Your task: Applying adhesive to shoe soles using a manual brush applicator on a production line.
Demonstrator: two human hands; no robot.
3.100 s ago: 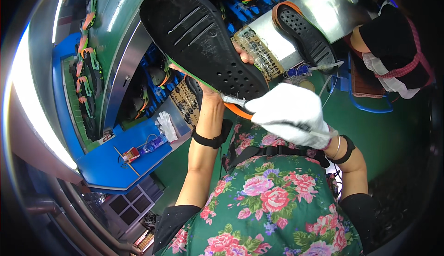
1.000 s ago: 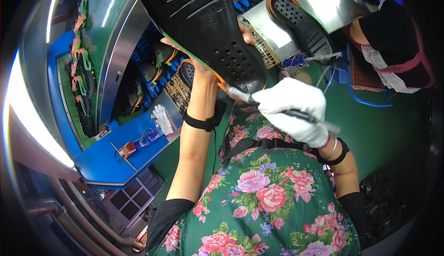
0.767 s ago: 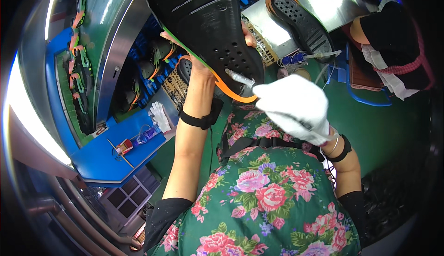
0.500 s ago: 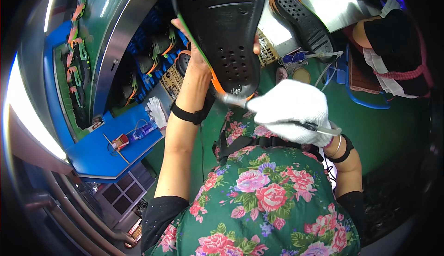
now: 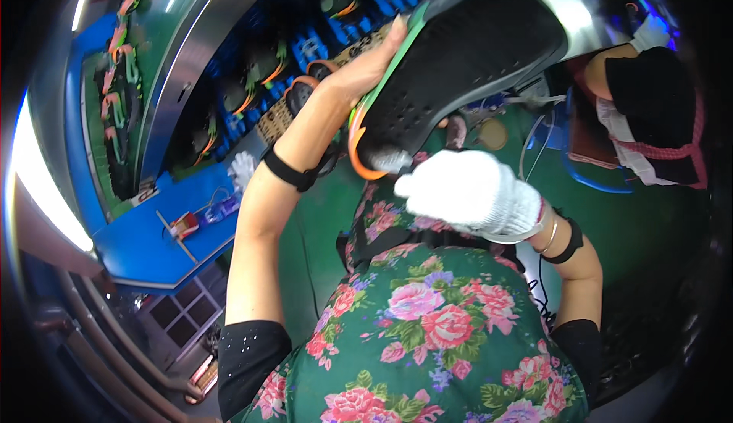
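My bare left hand (image 5: pixel 365 72) grips the edge of a black shoe sole (image 5: pixel 473 53) with an orange and green rim, held up tilted in front of me. Its thumb lies along the green side, and a fingertip shows below the far edge. In a white knitted glove, my right hand (image 5: pixel 467 192) is closed round a brush (image 5: pixel 391 161). The brush's pale bristles touch the sole's near end, inside the orange rim. Most of its handle is hidden by the glove.
On the left, a blue table (image 5: pixel 145 259) holds a white glove (image 5: pixel 243 169), a purple bottle (image 5: pixel 221 209) and a small red box (image 5: pixel 184 226). Beyond are blue racks with dark and orange shoe parts (image 5: pixel 243 98). Another person (image 5: pixel 649 79) sits at right by a shiny metal surface (image 5: pixel 565 11).
The sole has swung from nearly upright to slanting toward the upper right, turning its face. My left arm has shifted left. The brush stays at the near end, and my right hand has moved slightly left.
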